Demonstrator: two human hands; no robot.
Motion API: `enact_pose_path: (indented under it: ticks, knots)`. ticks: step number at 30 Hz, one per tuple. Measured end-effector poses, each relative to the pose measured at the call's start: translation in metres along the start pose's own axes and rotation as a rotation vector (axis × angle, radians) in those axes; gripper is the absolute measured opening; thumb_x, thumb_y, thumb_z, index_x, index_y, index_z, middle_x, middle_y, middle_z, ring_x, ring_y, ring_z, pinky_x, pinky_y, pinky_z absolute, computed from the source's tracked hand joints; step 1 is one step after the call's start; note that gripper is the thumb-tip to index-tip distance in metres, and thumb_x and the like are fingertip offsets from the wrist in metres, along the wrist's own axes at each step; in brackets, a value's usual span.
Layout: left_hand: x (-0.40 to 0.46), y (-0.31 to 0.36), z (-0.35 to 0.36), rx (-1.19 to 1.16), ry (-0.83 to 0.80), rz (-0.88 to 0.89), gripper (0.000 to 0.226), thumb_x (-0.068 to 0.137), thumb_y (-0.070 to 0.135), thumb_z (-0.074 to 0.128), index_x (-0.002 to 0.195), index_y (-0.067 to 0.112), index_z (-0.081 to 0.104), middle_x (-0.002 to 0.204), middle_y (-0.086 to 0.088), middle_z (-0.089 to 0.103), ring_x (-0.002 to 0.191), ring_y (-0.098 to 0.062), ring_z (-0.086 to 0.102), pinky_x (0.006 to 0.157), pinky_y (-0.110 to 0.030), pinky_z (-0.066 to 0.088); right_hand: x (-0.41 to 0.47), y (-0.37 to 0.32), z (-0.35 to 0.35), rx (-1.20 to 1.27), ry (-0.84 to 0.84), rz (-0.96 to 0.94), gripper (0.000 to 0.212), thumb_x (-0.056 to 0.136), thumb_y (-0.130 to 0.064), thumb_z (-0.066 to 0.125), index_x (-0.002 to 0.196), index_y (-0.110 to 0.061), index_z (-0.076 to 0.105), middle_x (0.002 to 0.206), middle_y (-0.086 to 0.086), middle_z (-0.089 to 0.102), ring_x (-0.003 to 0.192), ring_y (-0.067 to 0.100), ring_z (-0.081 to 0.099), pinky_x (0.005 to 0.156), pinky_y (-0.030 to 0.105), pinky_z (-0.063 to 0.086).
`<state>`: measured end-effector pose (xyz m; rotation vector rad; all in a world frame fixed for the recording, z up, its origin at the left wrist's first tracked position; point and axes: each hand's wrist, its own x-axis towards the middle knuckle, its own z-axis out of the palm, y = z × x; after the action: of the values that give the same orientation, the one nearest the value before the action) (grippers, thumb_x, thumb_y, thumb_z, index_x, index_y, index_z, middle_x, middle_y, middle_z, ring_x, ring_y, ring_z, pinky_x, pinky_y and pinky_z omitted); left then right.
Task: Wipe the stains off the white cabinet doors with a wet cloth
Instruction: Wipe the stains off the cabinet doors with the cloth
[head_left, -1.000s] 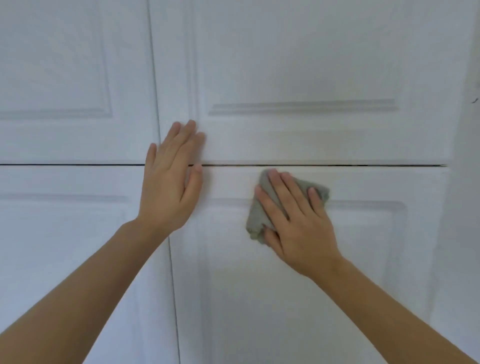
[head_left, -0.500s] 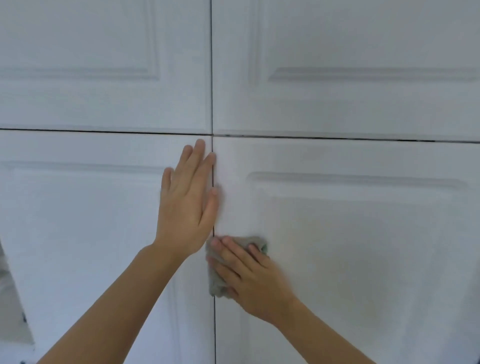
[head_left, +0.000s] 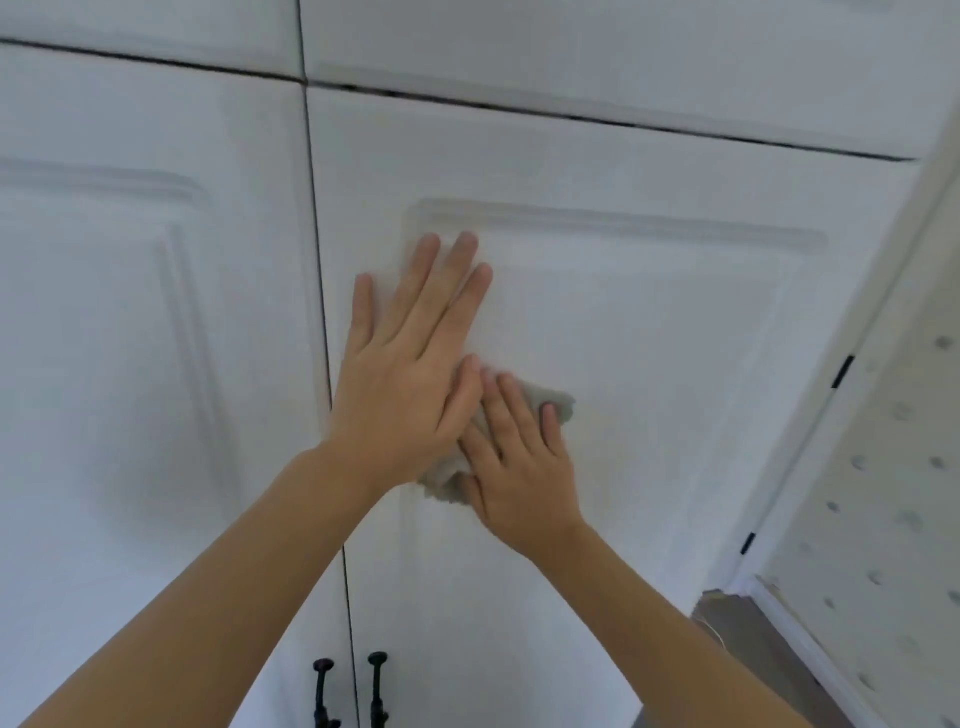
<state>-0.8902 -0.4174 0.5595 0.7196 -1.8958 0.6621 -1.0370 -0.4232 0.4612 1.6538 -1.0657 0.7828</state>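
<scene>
My right hand (head_left: 519, 462), fingers (head_left: 511, 410) spread, presses cloth (head_left: 558, 402) on right door (head_left: 649, 338); left hand (head_left: 405, 374) flat, overlapping cloth. Risk: hands collide, stroke stalls, missed patch.

both my hands on the lower right cabinet door (head_left: 649, 322)

my left hand (head_left: 410, 374) lies flat with straight fingers on the door's panel, just right of the seam between the doors. my right hand (head_left: 519, 467) presses the grey cloth (head_left: 558, 402) flat against the panel, its fingertips partly under my left thumb. two dark handles (head_left: 376, 688) flank the seam below. a white pegboard (head_left: 883, 493) stands to the right.
</scene>
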Motion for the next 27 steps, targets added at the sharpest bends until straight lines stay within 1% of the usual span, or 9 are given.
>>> enact_pose_path:
  ticks: [2, 4, 7, 10, 12, 17, 21, 24, 27]
  knots:
    - [-0.013, 0.007, 0.009, 0.012, -0.038, 0.023, 0.053, 0.091, 0.020, 0.036, 0.142, 0.005, 0.030, 0.150, -0.012, 0.025, 0.141, -0.028, 0.018, 0.112, -0.051, 0.007, -0.036, 0.016, 0.001, -0.065, -0.076, -0.203, 0.060, 0.093, -0.038, 0.040, 0.148, -0.025, 0.019, 0.159, 0.003, 0.001, 0.146, 0.019, 0.007, 0.113, 0.042, 0.010]
    - [-0.020, 0.012, 0.019, 0.054, -0.052, 0.031, 0.053, 0.091, 0.021, 0.037, 0.142, 0.005, 0.030, 0.151, -0.012, 0.025, 0.141, -0.026, 0.018, 0.112, -0.050, 0.005, -0.045, 0.051, -0.007, -0.078, -0.085, -0.185, 0.065, 0.092, -0.039, 0.042, 0.150, -0.026, 0.017, 0.159, 0.004, 0.003, 0.146, 0.019, 0.010, 0.112, 0.043, 0.013]
    - [-0.020, 0.022, 0.030, 0.098, -0.018, -0.006, 0.053, 0.093, 0.022, 0.035, 0.142, 0.005, 0.031, 0.150, -0.010, 0.024, 0.142, -0.024, 0.015, 0.112, -0.053, 0.004, -0.017, 0.113, -0.031, 0.000, 0.021, 0.209, 0.056, 0.098, -0.033, 0.025, 0.150, -0.017, 0.013, 0.153, 0.020, 0.016, 0.141, 0.031, 0.014, 0.106, 0.048, 0.022]
    - [-0.013, 0.042, 0.049, 0.085, 0.012, 0.001, 0.053, 0.092, 0.020, 0.037, 0.142, 0.003, 0.033, 0.149, -0.012, 0.028, 0.140, -0.030, 0.020, 0.110, -0.056, 0.006, 0.012, 0.145, -0.041, 0.195, 0.172, 0.562, 0.058, 0.095, -0.020, 0.032, 0.148, -0.003, 0.015, 0.151, 0.033, 0.011, 0.141, 0.037, 0.010, 0.112, 0.046, 0.009]
    - [-0.013, 0.055, 0.061, 0.086, 0.033, 0.001, 0.052, 0.092, 0.018, 0.039, 0.141, 0.002, 0.034, 0.148, -0.013, 0.029, 0.139, -0.032, 0.022, 0.108, -0.058, 0.007, 0.013, 0.139, -0.039, 0.264, 0.239, 0.659, 0.058, 0.095, -0.018, 0.034, 0.147, 0.001, 0.015, 0.151, 0.034, 0.008, 0.142, 0.039, 0.007, 0.112, 0.046, 0.004]
    - [-0.047, 0.081, 0.096, 0.123, 0.023, -0.067, 0.054, 0.091, 0.018, 0.039, 0.142, 0.004, 0.028, 0.149, -0.011, 0.030, 0.143, -0.028, 0.012, 0.110, -0.052, 0.000, -0.095, 0.108, -0.005, 0.117, 0.000, 0.232, 0.057, 0.100, -0.041, 0.016, 0.151, -0.021, 0.001, 0.154, 0.023, 0.003, 0.145, 0.024, -0.007, 0.115, 0.041, 0.002]
    - [-0.102, 0.092, 0.103, 0.152, -0.125, -0.058, 0.056, 0.091, 0.018, 0.039, 0.144, 0.005, 0.027, 0.151, -0.005, 0.022, 0.143, -0.021, 0.007, 0.111, -0.053, 0.006, -0.182, 0.101, 0.009, 0.038, -0.232, -0.148, 0.071, 0.085, -0.040, 0.053, 0.146, -0.025, 0.018, 0.158, 0.005, -0.010, 0.146, 0.021, -0.005, 0.096, 0.046, 0.025]
    - [-0.136, 0.091, 0.092, 0.163, -0.217, -0.125, 0.056, 0.090, 0.018, 0.039, 0.144, 0.005, 0.026, 0.151, -0.005, 0.019, 0.143, -0.020, 0.006, 0.112, -0.053, 0.007, -0.172, 0.103, 0.006, 0.054, -0.205, -0.136, 0.080, 0.082, -0.034, 0.059, 0.148, -0.029, 0.015, 0.159, 0.004, -0.007, 0.146, 0.019, -0.006, 0.104, 0.044, 0.015]
    - [-0.147, 0.081, 0.078, 0.193, -0.217, -0.237, 0.057, 0.090, 0.018, 0.038, 0.144, 0.004, 0.024, 0.152, -0.009, 0.019, 0.143, -0.019, 0.002, 0.111, -0.054, 0.005, -0.107, 0.093, -0.003, 0.097, -0.009, 0.062, 0.061, 0.093, -0.032, 0.049, 0.148, -0.021, 0.024, 0.152, 0.020, 0.024, 0.144, 0.031, 0.010, 0.111, 0.044, 0.010]
